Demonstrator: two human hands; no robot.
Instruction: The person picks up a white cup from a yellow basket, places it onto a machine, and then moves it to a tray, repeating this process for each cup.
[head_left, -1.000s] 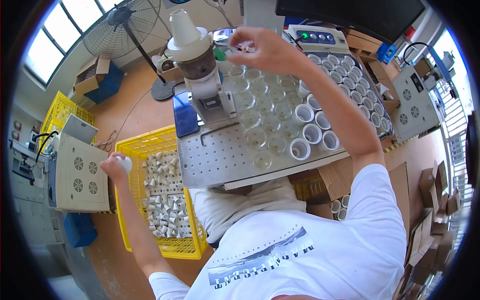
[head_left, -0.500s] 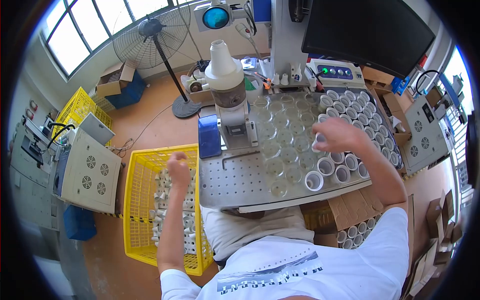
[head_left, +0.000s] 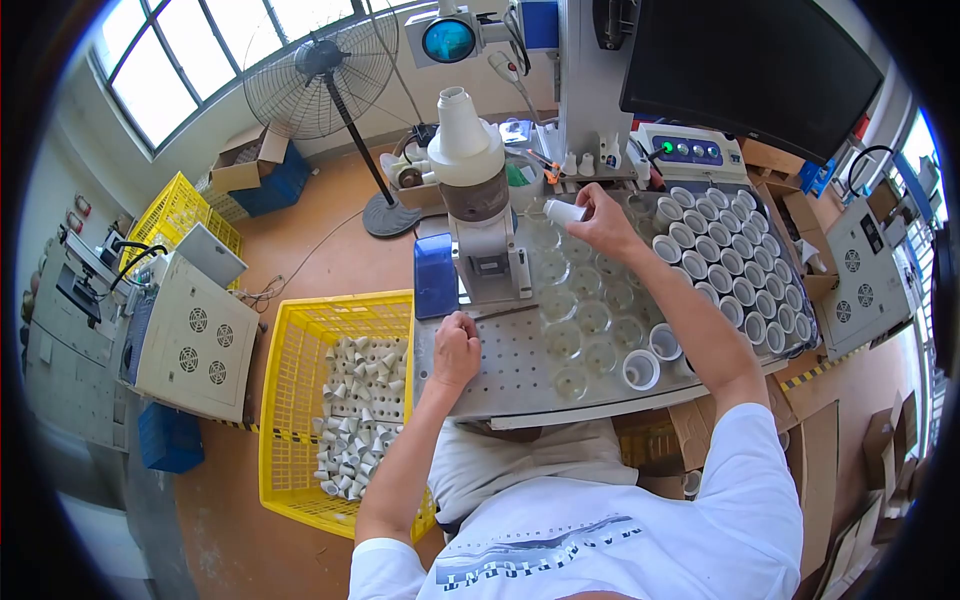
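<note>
My right hand (head_left: 604, 224) pinches a white cup (head_left: 564, 211) tilted on its side, above clear round plastic pieces (head_left: 585, 315) laid out in rows. My left hand (head_left: 455, 352) is closed over the left part of the perforated metal table (head_left: 510, 360); whether anything is in its fingers is hidden. Beside it lies an L-shaped hex key (head_left: 508, 312), its near end covered by the hand. The machine with a white cone on top (head_left: 465, 150) stands between the hands. Many upright white cups (head_left: 735, 262) fill the table's right side, and a few (head_left: 641, 369) stand at the front.
A yellow crate (head_left: 285, 430) holding many small white cone-shaped parts (head_left: 350, 450) sits left of the table. A blue flat panel (head_left: 435, 275) lies by the machine. Behind are a control box (head_left: 690, 150), a monitor (head_left: 750, 70) and a standing fan (head_left: 325, 70).
My right hand has carried the cup left and away from me, toward the machine, tipping it sideways. My left hand has moved from above the crate to the table by the hex key. The view has shifted.
</note>
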